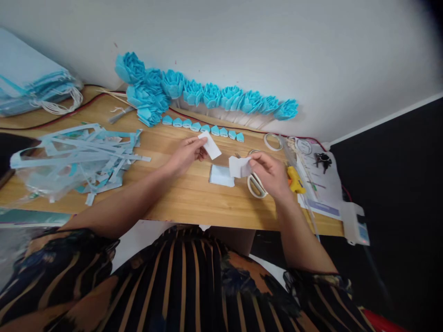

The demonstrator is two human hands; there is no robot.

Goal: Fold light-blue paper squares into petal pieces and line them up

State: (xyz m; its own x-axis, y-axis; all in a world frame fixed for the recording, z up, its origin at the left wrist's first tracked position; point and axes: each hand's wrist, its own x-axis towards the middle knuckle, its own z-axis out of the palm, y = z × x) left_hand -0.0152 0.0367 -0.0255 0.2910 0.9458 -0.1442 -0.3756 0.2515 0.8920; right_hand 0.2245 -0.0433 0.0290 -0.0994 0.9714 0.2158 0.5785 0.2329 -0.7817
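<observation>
Between its thumb and fingers my left hand [190, 154] pinches a white rectangular piece [210, 145], paper or fabric. A second white piece [238, 167], with an uneven top edge, is gripped by my right hand [270, 173]. Below the two pieces, a pale blue-white rectangular stack [222, 175] lies on the wooden table [187, 203]. White-handled scissors [256, 185] rest under and beside my right hand, partly covered by it. Just beyond my left hand runs a row of small folded blue pieces [195, 127].
Blue flowers [212, 95] line the wall. Cut strips [104, 157] and clear plastic are heaped at left, with a folded blue-white bundle [31, 74] behind. At right are a tape roll [273, 141], a yellow glue gun [295, 180], keys [323, 160] and a white power strip [355, 223].
</observation>
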